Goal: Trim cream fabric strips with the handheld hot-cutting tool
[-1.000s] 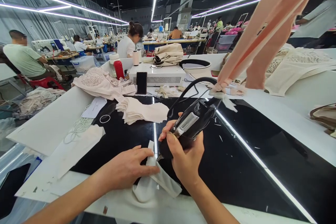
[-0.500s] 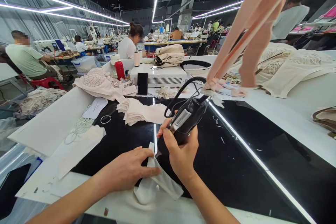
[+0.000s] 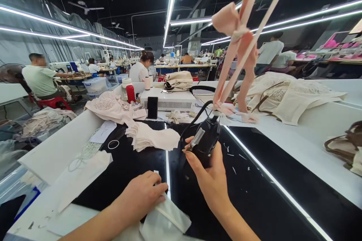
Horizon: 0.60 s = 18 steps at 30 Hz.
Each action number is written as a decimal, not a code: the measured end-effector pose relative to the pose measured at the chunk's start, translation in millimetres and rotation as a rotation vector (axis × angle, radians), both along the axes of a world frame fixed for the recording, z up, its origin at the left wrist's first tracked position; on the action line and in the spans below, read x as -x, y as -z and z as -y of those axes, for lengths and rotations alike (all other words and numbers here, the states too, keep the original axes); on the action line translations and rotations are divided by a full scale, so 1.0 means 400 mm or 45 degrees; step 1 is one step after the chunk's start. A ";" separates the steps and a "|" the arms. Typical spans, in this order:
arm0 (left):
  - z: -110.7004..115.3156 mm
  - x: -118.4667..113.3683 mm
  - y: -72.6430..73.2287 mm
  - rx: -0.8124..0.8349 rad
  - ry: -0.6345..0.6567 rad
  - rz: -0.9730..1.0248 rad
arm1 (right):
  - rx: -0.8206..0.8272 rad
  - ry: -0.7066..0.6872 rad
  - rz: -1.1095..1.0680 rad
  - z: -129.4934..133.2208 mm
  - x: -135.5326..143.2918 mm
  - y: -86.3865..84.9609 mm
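My right hand [image 3: 213,179] is wrapped round a black corded handheld tool [image 3: 208,139] with a metal lever on its side. The tool's lower end is dark against the black tabletop and hard to make out. Pink fabric straps [image 3: 249,52] tied at its top run upward out of view. My left hand [image 3: 141,194] rests low over the near part of the table, fingers closed on a pale thin fabric piece [image 3: 169,216]. Part of that fabric lies hidden under the fingers.
Stacked cream fabric pieces [image 3: 158,138] lie ahead, near a phone [image 3: 152,107] propped against a white box [image 3: 175,104]. Lace garments [image 3: 107,101] sit at back left, more garments [image 3: 299,98] at right. A white ring [image 3: 113,144] lies left. Several people work at machines beyond.
My right hand has lifted the tool away from the fabric, up and to the right. My left hand has shifted slightly with the fabric. The view has tilted upward.
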<state>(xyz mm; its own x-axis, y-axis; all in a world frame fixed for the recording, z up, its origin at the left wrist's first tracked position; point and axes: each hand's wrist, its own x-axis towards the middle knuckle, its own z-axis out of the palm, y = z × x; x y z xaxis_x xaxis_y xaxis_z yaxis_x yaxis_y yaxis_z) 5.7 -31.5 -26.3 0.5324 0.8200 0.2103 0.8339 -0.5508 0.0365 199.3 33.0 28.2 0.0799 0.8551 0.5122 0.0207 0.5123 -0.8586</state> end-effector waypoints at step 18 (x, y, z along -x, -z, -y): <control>0.002 -0.049 -0.180 0.063 0.364 0.733 | 0.397 -0.804 0.058 0.040 0.016 0.117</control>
<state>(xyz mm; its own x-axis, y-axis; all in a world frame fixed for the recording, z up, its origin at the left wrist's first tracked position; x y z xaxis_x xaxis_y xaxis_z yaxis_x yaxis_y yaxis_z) 25.3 -32.2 45.6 0.5445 0.6787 0.4929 0.4938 -0.7344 0.4656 192.7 17.1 -18.6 -0.4958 0.8384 0.2265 -0.1603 0.1680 -0.9727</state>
